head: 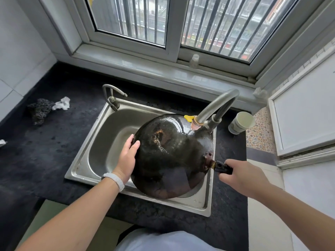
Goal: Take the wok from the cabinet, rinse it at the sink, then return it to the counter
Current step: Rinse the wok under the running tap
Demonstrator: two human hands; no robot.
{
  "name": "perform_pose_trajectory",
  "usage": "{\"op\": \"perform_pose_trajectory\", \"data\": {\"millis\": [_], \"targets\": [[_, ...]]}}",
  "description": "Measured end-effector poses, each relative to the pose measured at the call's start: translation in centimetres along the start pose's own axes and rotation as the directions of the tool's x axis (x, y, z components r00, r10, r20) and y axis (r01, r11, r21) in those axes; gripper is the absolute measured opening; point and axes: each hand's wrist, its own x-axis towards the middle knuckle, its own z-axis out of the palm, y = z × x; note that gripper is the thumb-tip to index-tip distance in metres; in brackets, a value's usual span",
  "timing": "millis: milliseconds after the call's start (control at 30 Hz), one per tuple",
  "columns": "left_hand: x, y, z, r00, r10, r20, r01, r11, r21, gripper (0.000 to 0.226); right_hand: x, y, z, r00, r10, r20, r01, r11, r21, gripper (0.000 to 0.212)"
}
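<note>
A black wok (174,156) is held upside down over the steel sink (87,165), its wet, rust-spotted underside facing up. My right hand (241,176) grips its dark handle at the sink's right edge. My left hand (128,156) lies flat against the wok's left side, fingers curled over the rim. The tall curved faucet (217,104) ends just above the wok's far right side, and water glistens there on the metal.
A second, smaller tap (113,95) stands at the sink's back left corner. A dark scrubber (39,110) and crumpled white paper (62,104) lie on the black counter to the left. A paper cup (241,125) sits right of the faucet, below the window sill.
</note>
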Motion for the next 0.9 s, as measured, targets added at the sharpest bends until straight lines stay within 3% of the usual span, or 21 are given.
{"op": "perform_pose_trajectory", "data": {"millis": [400, 667, 900], "targets": [[0.8, 1.6, -3.0, 0.995, 0.073, -0.067, -0.066, 0.993, 0.098, 0.055, 2.5, -2.4, -0.1, 0.996, -0.075, 0.043, 0.072, 0.995, 0.066, 0.020], [1.7, 2.0, -4.1, 0.995, 0.042, -0.086, -0.034, 0.994, 0.101, 0.054, 3.7, -3.4, 0.2, 0.995, -0.085, 0.045, 0.081, 0.993, 0.087, 0.023], [3.2, 1.9, -5.5, 0.989, -0.025, -0.145, 0.026, 1.000, 0.005, 0.044, 4.3, -3.6, 0.8, 0.992, -0.064, 0.109, 0.045, 0.984, 0.172, 0.021]]}}
